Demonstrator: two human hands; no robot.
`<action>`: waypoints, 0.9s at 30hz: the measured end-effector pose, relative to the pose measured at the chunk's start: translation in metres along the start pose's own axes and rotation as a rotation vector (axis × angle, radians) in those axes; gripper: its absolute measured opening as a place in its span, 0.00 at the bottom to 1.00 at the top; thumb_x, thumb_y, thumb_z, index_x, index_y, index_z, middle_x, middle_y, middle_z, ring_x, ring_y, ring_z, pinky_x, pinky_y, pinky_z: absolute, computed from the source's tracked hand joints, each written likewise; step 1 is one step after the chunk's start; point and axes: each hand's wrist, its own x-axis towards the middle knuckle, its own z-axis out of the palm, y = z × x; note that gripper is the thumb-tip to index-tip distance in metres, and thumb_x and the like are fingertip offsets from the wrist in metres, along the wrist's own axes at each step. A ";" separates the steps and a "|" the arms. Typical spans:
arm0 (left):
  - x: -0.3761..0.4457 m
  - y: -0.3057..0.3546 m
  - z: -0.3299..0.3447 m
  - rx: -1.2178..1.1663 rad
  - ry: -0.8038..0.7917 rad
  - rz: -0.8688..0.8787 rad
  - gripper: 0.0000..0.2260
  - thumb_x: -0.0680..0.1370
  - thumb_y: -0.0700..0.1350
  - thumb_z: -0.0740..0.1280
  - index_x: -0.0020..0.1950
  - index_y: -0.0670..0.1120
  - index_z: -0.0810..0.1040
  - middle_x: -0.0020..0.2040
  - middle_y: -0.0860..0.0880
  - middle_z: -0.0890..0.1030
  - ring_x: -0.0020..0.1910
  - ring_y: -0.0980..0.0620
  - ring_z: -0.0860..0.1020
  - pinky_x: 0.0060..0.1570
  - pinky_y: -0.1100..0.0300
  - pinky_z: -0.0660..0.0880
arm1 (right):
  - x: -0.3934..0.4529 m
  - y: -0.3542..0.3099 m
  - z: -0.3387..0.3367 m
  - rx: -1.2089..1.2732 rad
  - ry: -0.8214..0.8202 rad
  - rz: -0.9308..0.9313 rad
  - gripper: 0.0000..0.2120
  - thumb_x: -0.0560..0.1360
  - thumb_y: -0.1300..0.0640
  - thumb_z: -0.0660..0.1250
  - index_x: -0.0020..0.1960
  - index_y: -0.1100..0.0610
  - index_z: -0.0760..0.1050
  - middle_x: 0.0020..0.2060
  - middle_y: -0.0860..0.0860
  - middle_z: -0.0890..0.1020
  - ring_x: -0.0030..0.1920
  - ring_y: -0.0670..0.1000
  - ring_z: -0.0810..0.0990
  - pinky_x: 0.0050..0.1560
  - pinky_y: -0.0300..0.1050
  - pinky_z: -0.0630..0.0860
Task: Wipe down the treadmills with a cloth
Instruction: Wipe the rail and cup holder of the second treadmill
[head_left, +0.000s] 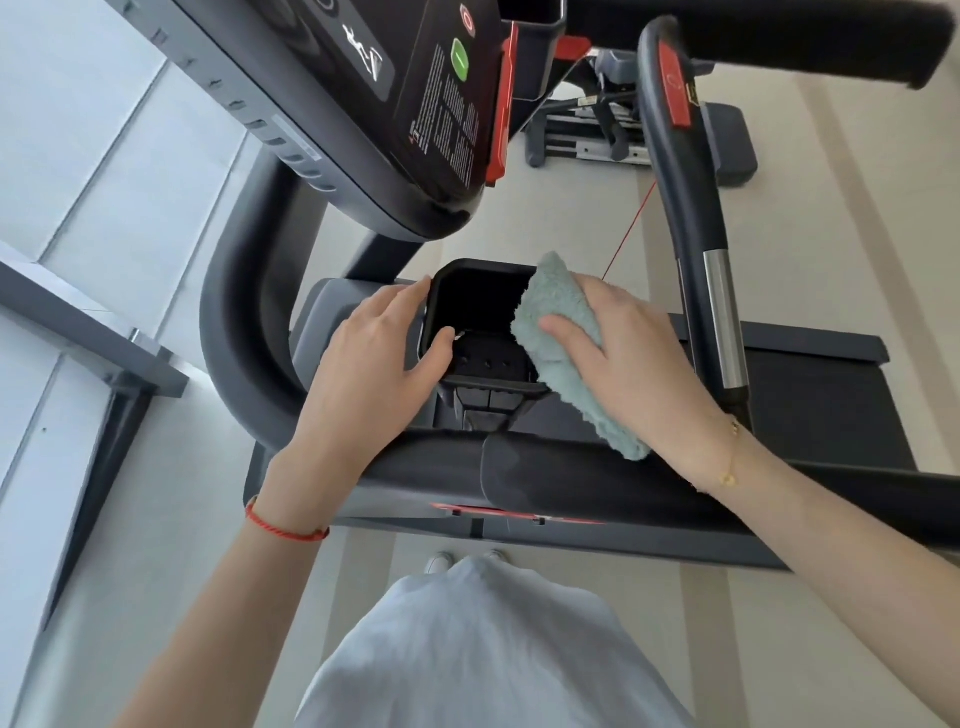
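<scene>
looking down at a treadmill from right behind its handlebar. left hand grips the black cup holder, thumb hooked over the near-left edge into the opening and fingers lying along its outer left wall. right hand holds a fluffy teal cloth against the holder's right rim, fingers pretty much flat on top pressing it down, thumb underneath so can't see it. cloth's far corner pokes up over the rim, its near end hangs down to the handlebar. red cord bracelet on the left wrist, thin gold chain on the right. console with a green button up top.
</scene>
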 end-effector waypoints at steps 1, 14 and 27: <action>0.000 -0.001 0.000 -0.002 0.005 0.005 0.22 0.81 0.50 0.63 0.73 0.44 0.71 0.64 0.49 0.78 0.61 0.48 0.77 0.64 0.53 0.73 | -0.004 -0.004 -0.006 -0.003 0.001 -0.051 0.25 0.80 0.44 0.60 0.73 0.55 0.67 0.63 0.50 0.77 0.60 0.49 0.75 0.60 0.37 0.68; -0.010 -0.008 -0.006 -0.022 0.009 0.050 0.17 0.83 0.43 0.61 0.71 0.43 0.74 0.60 0.47 0.81 0.57 0.45 0.79 0.58 0.53 0.74 | 0.002 -0.012 0.000 -0.409 -0.394 -0.568 0.24 0.77 0.35 0.49 0.51 0.55 0.71 0.42 0.45 0.76 0.45 0.52 0.78 0.43 0.49 0.73; -0.011 -0.002 -0.007 -0.017 0.006 0.018 0.18 0.83 0.46 0.61 0.72 0.44 0.74 0.60 0.48 0.80 0.50 0.46 0.78 0.50 0.60 0.71 | 0.005 0.004 0.008 -0.352 -0.262 -0.695 0.23 0.78 0.37 0.56 0.51 0.57 0.76 0.39 0.46 0.78 0.41 0.51 0.79 0.43 0.47 0.75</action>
